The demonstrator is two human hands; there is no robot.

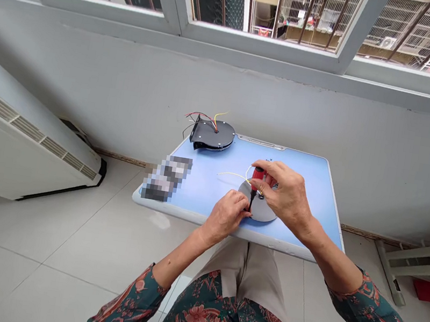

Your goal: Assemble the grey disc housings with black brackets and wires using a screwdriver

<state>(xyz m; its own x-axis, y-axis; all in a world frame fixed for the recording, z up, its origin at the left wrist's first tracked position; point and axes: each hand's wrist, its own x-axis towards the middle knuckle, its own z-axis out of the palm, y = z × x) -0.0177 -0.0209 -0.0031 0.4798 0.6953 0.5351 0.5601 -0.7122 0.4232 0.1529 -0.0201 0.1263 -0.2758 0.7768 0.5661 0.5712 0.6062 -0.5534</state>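
My right hand (285, 193) grips the red handle of a screwdriver (257, 177), which stands upright with its black shaft pointing down. Its tip meets the left front edge of a round grey plate (264, 211) lying on the table. Close by the tip, the fingers of my left hand (228, 211) are pinched together at the plate's rim; what they hold is hidden. A pale yellow wire (233, 175) runs leftward from the plate's middle. Part of the plate lies under my right hand, along with a small dark fitting (261, 195) near its centre.
A black round housing (216, 135) with red, black and yellow wires stands at the back left of the blue table (203, 181). A pixelated patch (167, 178) covers something at the left edge. Behind the table is a wall (307, 116); a white appliance (32, 132) stands left.
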